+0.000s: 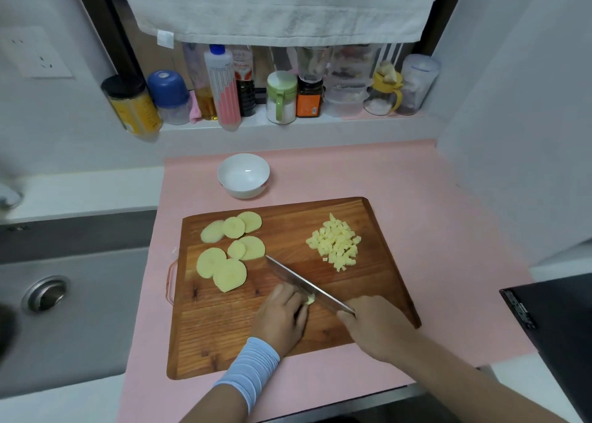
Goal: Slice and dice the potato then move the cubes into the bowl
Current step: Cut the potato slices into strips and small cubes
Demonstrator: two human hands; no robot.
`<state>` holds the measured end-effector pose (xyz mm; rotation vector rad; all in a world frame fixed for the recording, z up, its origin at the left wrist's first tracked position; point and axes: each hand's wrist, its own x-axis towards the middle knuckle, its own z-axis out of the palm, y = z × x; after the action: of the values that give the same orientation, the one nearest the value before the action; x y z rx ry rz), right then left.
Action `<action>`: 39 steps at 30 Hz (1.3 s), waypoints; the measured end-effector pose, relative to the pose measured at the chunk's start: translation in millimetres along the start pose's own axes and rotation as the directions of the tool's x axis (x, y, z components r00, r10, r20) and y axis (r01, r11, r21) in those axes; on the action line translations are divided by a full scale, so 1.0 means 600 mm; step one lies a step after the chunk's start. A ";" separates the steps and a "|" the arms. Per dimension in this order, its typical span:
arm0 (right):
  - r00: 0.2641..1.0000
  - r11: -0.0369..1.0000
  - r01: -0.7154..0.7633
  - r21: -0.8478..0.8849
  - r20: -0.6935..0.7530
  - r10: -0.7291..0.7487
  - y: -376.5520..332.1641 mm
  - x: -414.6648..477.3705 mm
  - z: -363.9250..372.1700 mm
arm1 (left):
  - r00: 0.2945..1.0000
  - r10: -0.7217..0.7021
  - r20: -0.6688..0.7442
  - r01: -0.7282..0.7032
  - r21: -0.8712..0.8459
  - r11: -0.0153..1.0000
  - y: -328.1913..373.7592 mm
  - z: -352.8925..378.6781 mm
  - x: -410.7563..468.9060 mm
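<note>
On the wooden cutting board (224, 336) lie several round potato slices (229, 252) at the left and a heap of potato cubes (336, 244) at the right. My left hand (283, 317) holds down a small potato piece (310, 300), mostly hidden under its curled fingers. My right hand (376, 325) grips the handle of a knife (304, 283), whose blade lies against that piece and points up-left toward the slices. A white bowl (244, 175) stands empty on the pink mat behind the board.
A steel sink (64, 300) lies left of the pink mat (432, 230). Several jars and bottles (256, 92) line the ledge behind, under a hanging towel (282, 5). A black appliance (557, 326) sits at the right edge.
</note>
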<state>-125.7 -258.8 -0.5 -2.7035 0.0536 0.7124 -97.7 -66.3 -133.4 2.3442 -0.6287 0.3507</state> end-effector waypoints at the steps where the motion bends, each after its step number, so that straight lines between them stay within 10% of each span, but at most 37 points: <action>1: 1.000 1.000 -0.012 0.019 0.016 0.012 0.001 0.000 0.001 | 1.000 0.009 -0.003 -0.009 -0.001 1.000 0.000 0.000 0.001; 39: 0.994 0.997 0.068 0.030 0.085 -0.070 0.031 0.003 -0.003 | 0.996 0.006 -0.087 0.004 0.112 0.994 0.014 0.005 -0.011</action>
<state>-125.7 -277.1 -5.6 -2.6316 -0.0501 0.8002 -107.4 -71.7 -133.3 2.4202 -0.5817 0.4976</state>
